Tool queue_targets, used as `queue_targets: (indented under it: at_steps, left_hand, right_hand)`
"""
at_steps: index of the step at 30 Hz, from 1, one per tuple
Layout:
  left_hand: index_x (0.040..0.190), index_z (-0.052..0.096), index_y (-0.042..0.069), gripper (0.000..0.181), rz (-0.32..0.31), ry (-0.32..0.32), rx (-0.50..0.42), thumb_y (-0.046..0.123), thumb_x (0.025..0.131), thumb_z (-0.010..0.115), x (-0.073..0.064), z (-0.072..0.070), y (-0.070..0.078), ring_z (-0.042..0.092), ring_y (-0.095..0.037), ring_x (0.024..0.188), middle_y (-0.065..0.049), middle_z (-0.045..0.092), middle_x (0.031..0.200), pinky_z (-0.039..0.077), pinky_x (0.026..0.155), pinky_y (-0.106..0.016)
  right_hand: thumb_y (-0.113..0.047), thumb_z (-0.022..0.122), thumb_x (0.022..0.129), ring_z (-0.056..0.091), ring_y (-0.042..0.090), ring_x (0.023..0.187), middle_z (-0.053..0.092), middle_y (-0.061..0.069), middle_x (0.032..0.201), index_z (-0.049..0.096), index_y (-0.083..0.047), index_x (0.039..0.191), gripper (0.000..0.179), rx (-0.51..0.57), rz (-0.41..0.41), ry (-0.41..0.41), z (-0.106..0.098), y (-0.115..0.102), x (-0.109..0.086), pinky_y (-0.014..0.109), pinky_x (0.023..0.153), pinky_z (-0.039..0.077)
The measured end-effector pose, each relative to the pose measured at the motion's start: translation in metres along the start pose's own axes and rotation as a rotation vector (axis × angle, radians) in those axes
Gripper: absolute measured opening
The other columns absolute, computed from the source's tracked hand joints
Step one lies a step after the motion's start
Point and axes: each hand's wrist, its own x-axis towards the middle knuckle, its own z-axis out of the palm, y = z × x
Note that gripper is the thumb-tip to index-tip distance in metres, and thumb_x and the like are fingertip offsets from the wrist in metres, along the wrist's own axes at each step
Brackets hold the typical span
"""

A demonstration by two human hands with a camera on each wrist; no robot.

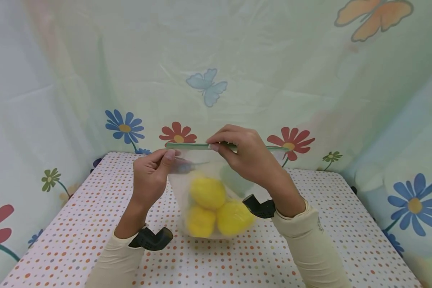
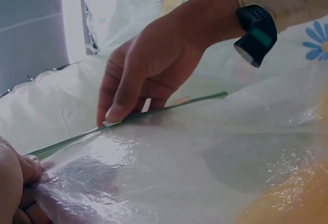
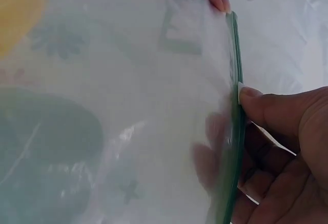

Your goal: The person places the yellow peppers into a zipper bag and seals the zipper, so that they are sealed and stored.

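Note:
A clear plastic zipper bag [image 1: 180, 172] with a green strip along its top hangs upright over the table, several yellow lemon-like fruits [image 1: 207, 193] at its bottom. My left hand [image 1: 151, 174] pinches the bag's top left corner between thumb and fingers. Midway along the green strip [image 3: 237, 55], my right hand [image 1: 250, 154] pinches a small white slider [image 3: 240, 93] between thumb and forefinger. Through the film in the right wrist view, fingers of the right hand show behind the bag. A large pale green print [image 3: 51, 152] marks the bag's side.
A white table [image 1: 158, 264] with coloured dots lies under the bag. Behind and beside it hangs a pale curtain [image 1: 137, 72] printed with flowers and butterflies. Each wrist wears a black camera mount [image 1: 152, 239].

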Motion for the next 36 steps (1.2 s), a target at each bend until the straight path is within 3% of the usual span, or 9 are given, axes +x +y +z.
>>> queue_targets:
  at_steps: [7,11,15,18,22,26,28,31,36]
  left_hand:
    - [0.098,0.072,-0.008,0.017,-0.032,0.073,0.109,-0.002,0.094,0.056,0.002,-0.013,-0.007,0.047,-0.007,0.054,-0.016,0.068,0.073,0.033,0.049,-0.020]
    - [0.099,0.072,-0.008,0.018,-0.039,0.083,0.128,0.000,0.095,0.056,0.002,-0.017,-0.010,0.038,-0.008,0.047,-0.013,0.061,0.062,0.031,0.046,-0.021]
    - [0.098,0.072,-0.008,0.018,-0.037,0.084,0.141,0.000,0.095,0.056,0.001,-0.021,-0.012,0.027,-0.009,0.044,-0.005,0.049,0.052,0.025,0.045,-0.024]
    - [0.098,0.072,-0.008,0.018,-0.039,0.080,0.143,0.001,0.095,0.057,0.002,-0.022,-0.013,0.027,-0.010,0.045,-0.002,0.045,0.051,0.025,0.046,-0.024]
    - [0.099,0.072,-0.008,0.019,-0.048,0.075,0.147,0.001,0.095,0.056,0.002,-0.023,-0.009,0.038,-0.006,0.048,-0.010,0.061,0.060,0.032,0.048,-0.019]
    - [0.100,0.072,-0.008,0.018,-0.047,0.065,0.163,0.001,0.095,0.057,0.001,-0.023,-0.002,0.052,-0.003,0.055,-0.016,0.071,0.078,0.040,0.053,-0.015]
    - [0.100,0.072,-0.008,0.017,-0.031,0.054,0.174,-0.001,0.094,0.057,0.001,-0.023,0.002,0.051,-0.004,0.053,-0.015,0.072,0.079,0.039,0.051,-0.015]
    - [0.100,0.073,-0.007,0.017,0.010,0.044,0.178,-0.005,0.092,0.058,0.004,-0.021,0.009,0.035,-0.007,0.046,-0.012,0.069,0.070,0.027,0.044,-0.021]
    - [0.096,0.073,-0.008,0.014,0.084,0.012,0.098,-0.004,0.091,0.060,0.009,-0.021,0.023,0.028,-0.008,0.042,0.000,0.060,0.056,0.022,0.041,-0.023]
  right_hand:
    - [0.001,0.073,0.083,0.061,0.011,0.085,0.069,-0.001,0.095,0.076,-0.005,0.098,0.017,-0.057,0.083,0.058,-0.020,0.018,-0.019,0.026,0.070,0.048]
    - [0.004,0.073,0.081,0.062,0.014,0.089,0.070,0.001,0.094,0.076,-0.003,0.098,0.020,-0.088,0.114,0.113,-0.032,0.027,-0.032,0.025,0.075,0.047]
    - [0.008,0.071,0.080,0.062,0.012,0.078,0.070,0.002,0.094,0.076,-0.002,0.099,0.021,-0.104,0.140,0.154,-0.044,0.034,-0.046,0.020,0.070,0.043]
    - [0.009,0.071,0.081,0.057,0.009,0.074,0.070,0.003,0.094,0.076,-0.002,0.098,0.022,-0.106,0.169,0.177,-0.052,0.038,-0.056,0.015,0.065,0.042]
    - [0.015,0.070,0.078,0.056,0.006,0.084,0.069,0.006,0.091,0.075,0.001,0.098,0.024,-0.035,0.192,0.228,-0.057,0.043,-0.068,0.013,0.067,0.045]
    - [0.024,0.067,0.074,0.057,0.009,0.076,0.065,0.010,0.086,0.073,0.009,0.096,0.027,0.064,0.187,0.298,-0.061,0.047,-0.080,0.014,0.067,0.048]
    - [0.025,0.066,0.074,0.058,0.009,0.074,0.065,0.008,0.088,0.072,0.010,0.097,0.029,0.057,0.200,0.330,-0.064,0.046,-0.085,0.014,0.070,0.050]
    - [0.025,0.065,0.074,0.063,0.008,0.081,0.067,0.006,0.095,0.072,0.010,0.098,0.029,-0.008,0.202,0.372,-0.072,0.040,-0.090,0.015,0.076,0.050]
    - [0.011,0.067,0.083,0.066,0.007,0.081,0.067,0.015,0.096,0.071,0.014,0.099,0.016,-0.026,0.106,0.466,-0.085,0.018,-0.100,0.015,0.078,0.050]
